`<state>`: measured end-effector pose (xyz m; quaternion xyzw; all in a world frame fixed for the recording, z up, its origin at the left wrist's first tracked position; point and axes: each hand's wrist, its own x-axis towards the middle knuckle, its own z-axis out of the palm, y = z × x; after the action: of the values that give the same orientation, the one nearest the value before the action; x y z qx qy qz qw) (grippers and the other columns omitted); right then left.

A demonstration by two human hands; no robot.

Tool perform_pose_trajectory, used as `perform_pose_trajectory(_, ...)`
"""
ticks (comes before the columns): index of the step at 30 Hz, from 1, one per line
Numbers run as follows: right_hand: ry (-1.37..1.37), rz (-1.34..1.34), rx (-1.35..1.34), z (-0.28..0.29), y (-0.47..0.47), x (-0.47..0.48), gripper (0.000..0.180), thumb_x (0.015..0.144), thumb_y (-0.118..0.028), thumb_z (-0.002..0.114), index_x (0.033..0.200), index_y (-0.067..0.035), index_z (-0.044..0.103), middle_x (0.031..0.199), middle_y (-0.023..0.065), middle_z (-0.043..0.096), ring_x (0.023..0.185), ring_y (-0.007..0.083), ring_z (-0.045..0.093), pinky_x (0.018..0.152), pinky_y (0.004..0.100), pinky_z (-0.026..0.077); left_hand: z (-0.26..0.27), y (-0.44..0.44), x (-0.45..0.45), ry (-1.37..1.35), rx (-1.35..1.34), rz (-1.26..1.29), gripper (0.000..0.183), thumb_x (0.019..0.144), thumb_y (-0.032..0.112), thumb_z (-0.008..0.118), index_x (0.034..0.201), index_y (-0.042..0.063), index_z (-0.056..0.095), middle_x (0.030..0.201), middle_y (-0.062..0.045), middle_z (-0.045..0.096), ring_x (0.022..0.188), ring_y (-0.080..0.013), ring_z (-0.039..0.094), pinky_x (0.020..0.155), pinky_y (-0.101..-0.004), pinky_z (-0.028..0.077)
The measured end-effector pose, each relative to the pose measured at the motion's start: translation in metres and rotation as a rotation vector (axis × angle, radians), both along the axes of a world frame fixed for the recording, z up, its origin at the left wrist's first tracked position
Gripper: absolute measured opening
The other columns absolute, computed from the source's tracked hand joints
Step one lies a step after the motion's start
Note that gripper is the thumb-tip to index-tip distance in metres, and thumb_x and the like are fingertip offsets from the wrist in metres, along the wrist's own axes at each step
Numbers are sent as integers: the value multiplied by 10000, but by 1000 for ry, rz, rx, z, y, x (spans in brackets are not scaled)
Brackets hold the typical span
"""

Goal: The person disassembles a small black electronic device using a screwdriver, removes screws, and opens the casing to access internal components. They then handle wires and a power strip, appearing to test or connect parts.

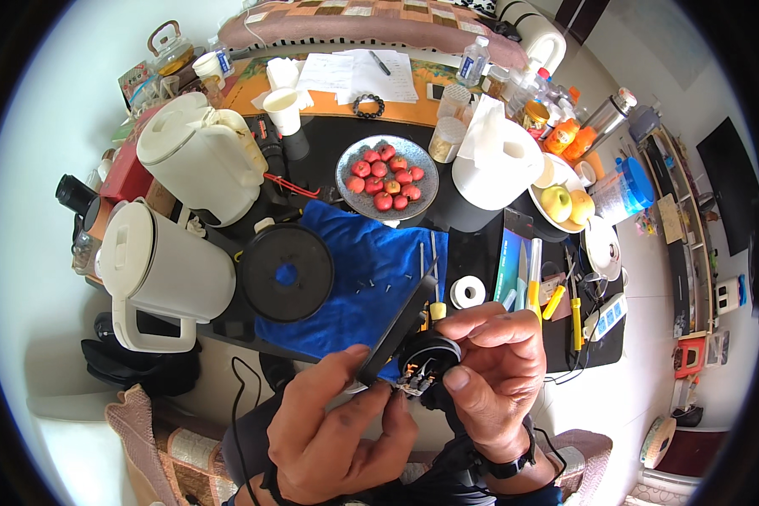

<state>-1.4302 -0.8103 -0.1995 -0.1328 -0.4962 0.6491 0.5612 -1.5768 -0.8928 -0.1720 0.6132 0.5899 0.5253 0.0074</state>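
Observation:
My left hand (335,430) grips the lower edge of a black plastic plate (398,322), seen nearly edge-on. Its fingertips also meet the wires and metal terminals (415,379) of a round black connector (439,348). Thumb and fingers of my right hand (496,367) hold that connector by its rim, close beside the plate. Behind the hands, a blue cloth (354,253) bears several small screws (379,284). A round black base (286,272) with a central hole rests partly on the cloth. The shaft of a screwdriver (435,272) shows beyond the plate; its lower end is partly hidden.
Two white electric kettles (171,272) stand at the left. A bowl (386,142) of small red fruit is behind the cloth. To the right are a solder spool (467,292), a paper roll (496,171), yellow-handled tools (575,322) and a power strip (606,316). Cables (237,417) hang near both arms.

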Motion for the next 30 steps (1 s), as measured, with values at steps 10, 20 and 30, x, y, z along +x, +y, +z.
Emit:
perform_pose_trajectory(10,-36,-42,-27,1,-4,-5,413,864,123,693,1218,-14,528,1221,202,596,1129,222,608,998,369,513,4,2,6,53,-32,91,180,697,-23,761,867,-10,702,1070,-188,665,748,-233,694,619,-290,564)
perform_pose_trajectory(20,-12,-2,-39,-1,-2,-4,420,875,173,635,1241,4,518,1259,199,578,1172,224,595,990,365,527,5,2,2,67,-40,66,217,689,-20,766,896,-20,701,1087,-208,658,784,-246,708,641,-303,571)
perform_pose_trajectory(30,34,-47,-370,8,-3,-4,359,912,154,613,1226,-6,544,1186,145,662,1098,193,668,910,300,563,-1,6,-4,-53,-89,-108,450,645,-23,826,1083,-9,723,1189,-237,644,898,-282,729,713,-314,604)
